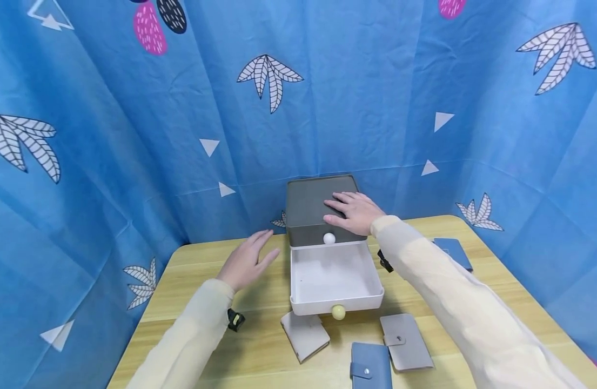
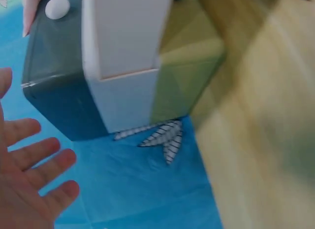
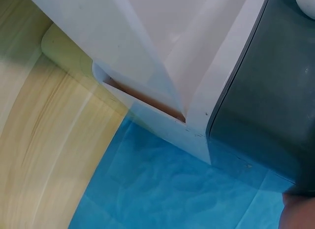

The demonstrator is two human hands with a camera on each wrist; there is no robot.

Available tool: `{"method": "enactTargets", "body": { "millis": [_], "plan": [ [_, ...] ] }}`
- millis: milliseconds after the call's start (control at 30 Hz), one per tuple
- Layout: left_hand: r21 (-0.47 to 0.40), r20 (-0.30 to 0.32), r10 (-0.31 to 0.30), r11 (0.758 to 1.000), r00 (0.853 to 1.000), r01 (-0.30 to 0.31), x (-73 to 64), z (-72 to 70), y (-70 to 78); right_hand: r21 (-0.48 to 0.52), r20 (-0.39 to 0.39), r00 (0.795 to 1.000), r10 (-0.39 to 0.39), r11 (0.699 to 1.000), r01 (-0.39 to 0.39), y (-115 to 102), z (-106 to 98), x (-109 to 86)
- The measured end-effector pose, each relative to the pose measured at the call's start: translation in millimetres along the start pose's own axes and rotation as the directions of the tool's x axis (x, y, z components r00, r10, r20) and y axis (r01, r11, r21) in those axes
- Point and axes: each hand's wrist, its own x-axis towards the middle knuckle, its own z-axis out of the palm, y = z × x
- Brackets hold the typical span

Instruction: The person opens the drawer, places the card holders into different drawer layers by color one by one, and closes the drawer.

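Note:
A small drawer cabinet (image 1: 308, 201) with a dark grey top section stands at the back of the table. Its white drawer (image 1: 322, 275) is pulled out toward me, and nothing lies on the part of its floor that shows. My right hand (image 1: 355, 213) rests on the grey top with its fingers spread. To the cabinet's left, my left hand (image 1: 246, 263) hovers with straight fingers and holds nothing; in the left wrist view its palm (image 2: 19, 189) faces the cabinet's side. A white knob (image 1: 329, 238) sits on the grey front, and a yellow knob (image 1: 338, 312) shows below the drawer's front.
A beige notebook (image 1: 308, 336) lies partly under the drawer's front edge. Closer to me are a blue notebook (image 1: 371, 364) and a grey notebook (image 1: 408, 343), both with snap straps. Another blue notebook (image 1: 453, 253) lies beyond my right forearm. Blue curtain (image 1: 376, 108) surrounds the wooden table (image 1: 259, 356).

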Motion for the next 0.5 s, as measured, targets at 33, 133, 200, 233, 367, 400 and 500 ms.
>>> {"method": "enactTargets", "body": {
  "millis": [33, 133, 200, 233, 367, 400, 500],
  "plan": [
    [0.007, 0.015, -0.018, 1.000, 1.000, 0.018, -5.5, 2.3, -1.8, -0.003, 0.001, 1.000, -0.002, 1.000, 0.002, 0.2, 0.1, 0.4],
    [0.053, 0.065, -0.058, 0.997, 0.996, 0.055, -22.0, 12.5, -7.3, -0.014, 0.000, 1.000, 0.001, 1.000, -0.001, 1.2, 2.1, 2.1],
    [0.086, 0.094, -0.067, 0.995, 0.993, 0.059, -33.0, 20.1, -9.3, -0.019, 0.000, 1.000, 0.006, 1.000, -0.006, 1.6, 3.2, 2.9],
    [0.094, 0.104, -0.069, 0.994, 0.992, 0.059, -38.1, 24.1, -9.6, -0.017, 0.003, 1.000, 0.005, 1.000, -0.005, 1.3, 2.6, 2.7],
    [0.112, 0.142, -0.073, 0.992, 0.987, 0.058, -57.1, 43.1, -9.1, -0.014, 0.012, 1.000, -0.001, 1.000, 0.001, 0.6, -0.1, 1.9],
    [0.107, 0.157, -0.075, 0.993, 0.985, 0.059, -61.4, 47.5, -8.0, -0.013, 0.014, 1.000, -0.004, 1.000, 0.004, 0.2, -0.9, 1.5],
    [0.092, 0.203, -0.071, 0.994, 0.977, 0.053, -72.6, 60.7, -4.8, -0.014, 0.011, 1.000, -0.003, 1.000, 0.003, -0.7, -1.0, 0.6]
  ]
}}
